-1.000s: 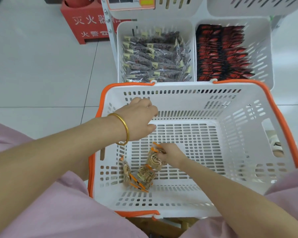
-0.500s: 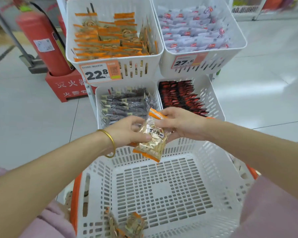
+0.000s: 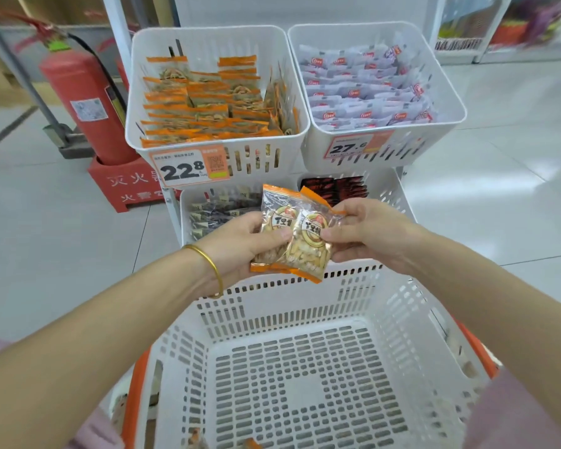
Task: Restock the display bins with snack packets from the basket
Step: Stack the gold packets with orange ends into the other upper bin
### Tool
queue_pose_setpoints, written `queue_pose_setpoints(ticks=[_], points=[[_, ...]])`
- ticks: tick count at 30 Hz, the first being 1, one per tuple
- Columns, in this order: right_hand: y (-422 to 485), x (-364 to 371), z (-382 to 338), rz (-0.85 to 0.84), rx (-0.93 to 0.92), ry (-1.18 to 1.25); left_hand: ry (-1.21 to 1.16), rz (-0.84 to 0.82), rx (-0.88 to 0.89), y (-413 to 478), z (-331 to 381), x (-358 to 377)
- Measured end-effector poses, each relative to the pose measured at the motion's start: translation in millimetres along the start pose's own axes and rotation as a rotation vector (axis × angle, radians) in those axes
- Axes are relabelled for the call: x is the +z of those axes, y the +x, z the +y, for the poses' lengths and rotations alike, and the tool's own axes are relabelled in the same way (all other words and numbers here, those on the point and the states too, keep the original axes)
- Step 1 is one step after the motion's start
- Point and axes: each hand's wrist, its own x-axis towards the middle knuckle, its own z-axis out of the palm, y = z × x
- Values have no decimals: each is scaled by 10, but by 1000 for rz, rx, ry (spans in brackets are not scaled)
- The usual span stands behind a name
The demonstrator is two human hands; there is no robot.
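Two clear snack packets [image 3: 297,234] with orange ends overlap in front of me, above the far rim of the white basket [image 3: 305,377]. My left hand [image 3: 240,244] grips their left side, thumb on the front. My right hand [image 3: 373,233] pinches their right side. The upper left display bin [image 3: 214,92] holds several matching orange-edged packets behind a 22.8 price tag. At the basket's near edge, bits of other orange packets [image 3: 250,443] just show.
The upper right bin [image 3: 374,92] holds white packets. Below it sits a bin of red-black packets [image 3: 337,186], and a lower left bin of dark packets [image 3: 214,212]. A red fire extinguisher [image 3: 85,102] stands on a red base at the left. Pale tiled floor surrounds the rack.
My right hand lifted a packet out of the basket and both hands rose with it. Two overlapping packets now sit higher, between both hands. My view tilted up to the upper bins.
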Motion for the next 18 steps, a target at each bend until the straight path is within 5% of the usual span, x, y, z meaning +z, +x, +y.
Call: queue_pose_setpoints(ticks=[13, 18], points=[[201, 175, -797, -121, -337, -283, 568, 124, 245, 59, 530, -186], [834, 103, -1647, 177, -602, -411, 612, 484, 469, 404, 1119, -683]])
